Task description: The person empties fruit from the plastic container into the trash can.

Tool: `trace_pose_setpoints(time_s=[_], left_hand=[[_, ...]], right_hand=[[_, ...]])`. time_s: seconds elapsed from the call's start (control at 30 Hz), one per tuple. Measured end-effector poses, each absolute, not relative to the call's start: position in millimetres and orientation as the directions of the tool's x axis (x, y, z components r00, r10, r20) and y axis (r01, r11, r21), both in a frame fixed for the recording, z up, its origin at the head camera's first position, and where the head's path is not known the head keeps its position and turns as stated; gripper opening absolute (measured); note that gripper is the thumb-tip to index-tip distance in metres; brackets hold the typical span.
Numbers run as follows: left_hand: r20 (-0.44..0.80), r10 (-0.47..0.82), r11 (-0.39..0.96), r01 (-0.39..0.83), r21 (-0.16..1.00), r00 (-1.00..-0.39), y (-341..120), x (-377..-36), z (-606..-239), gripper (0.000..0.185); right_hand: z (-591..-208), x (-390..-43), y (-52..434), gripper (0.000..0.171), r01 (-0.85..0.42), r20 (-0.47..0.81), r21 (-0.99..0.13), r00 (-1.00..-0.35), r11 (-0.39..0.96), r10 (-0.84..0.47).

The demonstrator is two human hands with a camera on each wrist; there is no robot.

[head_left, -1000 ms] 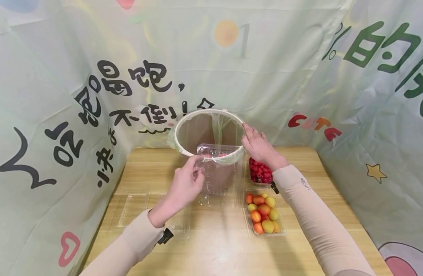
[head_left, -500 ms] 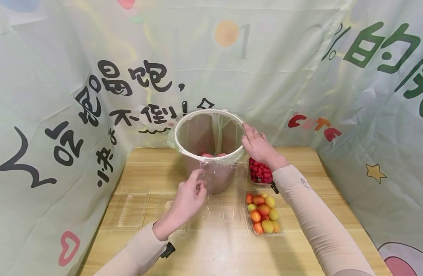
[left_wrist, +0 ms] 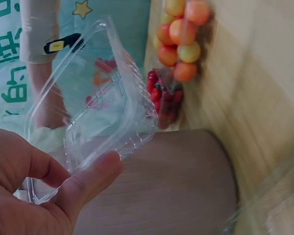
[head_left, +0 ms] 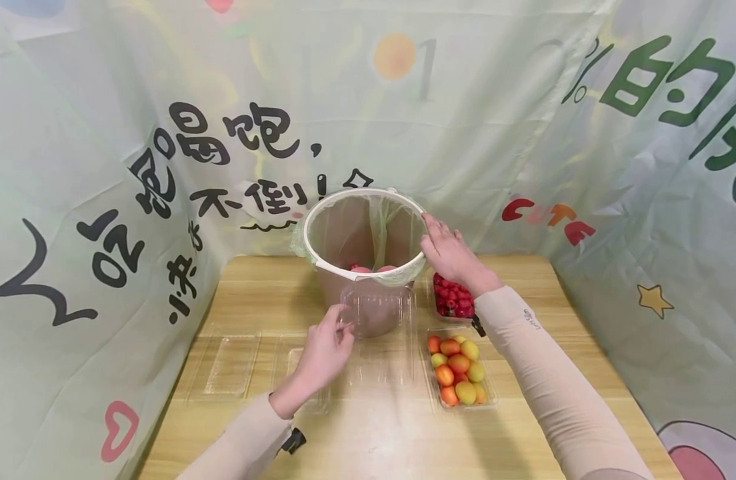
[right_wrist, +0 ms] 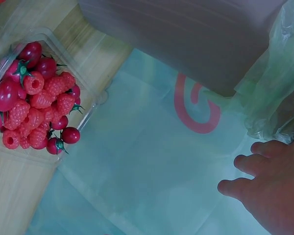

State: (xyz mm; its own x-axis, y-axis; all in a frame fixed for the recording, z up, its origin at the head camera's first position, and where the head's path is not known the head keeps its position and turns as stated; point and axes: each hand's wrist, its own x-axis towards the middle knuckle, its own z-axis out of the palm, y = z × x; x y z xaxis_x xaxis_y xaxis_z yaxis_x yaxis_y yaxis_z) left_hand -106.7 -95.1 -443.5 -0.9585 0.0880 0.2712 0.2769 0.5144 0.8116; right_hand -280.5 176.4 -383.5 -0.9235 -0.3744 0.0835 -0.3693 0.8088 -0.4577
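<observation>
The left hand (head_left: 323, 350) pinches an empty clear box (head_left: 380, 320) low before the bin (head_left: 363, 230), best set down flat, while the right hand (head_left: 449, 253), fingers relaxed, steadies the rim.

A: What's the surface?
B: Light wooden table (head_left: 524, 427), fabric backdrop around three sides.
A: What's sitting on it?
B: Bin (head_left: 368, 313) at back centre. Right of it, berry tray (head_left: 453, 298), then tomato tray (head_left: 459, 371) nearer. Empty clear trays (head_left: 224, 367) lie front left.
</observation>
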Motion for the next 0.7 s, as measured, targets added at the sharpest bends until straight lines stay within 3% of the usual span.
trace_pose_setpoints(time_s=[0.37,0.7], left_hand=[[0.087,0.142,0.472,0.144,0.870,-0.986,-92,-95,-483,0.042],[-0.061,0.191,0.488,0.041,0.872,-0.980,-91,-94,-517,0.063]], right_hand=[[-385,-281,178,0.068,-0.369,0.081,-0.462,-0.923,0.806,-0.376],[-386,-283,178,0.069,-0.377,0.094,-0.458,-0.921,0.805,-0.378]])
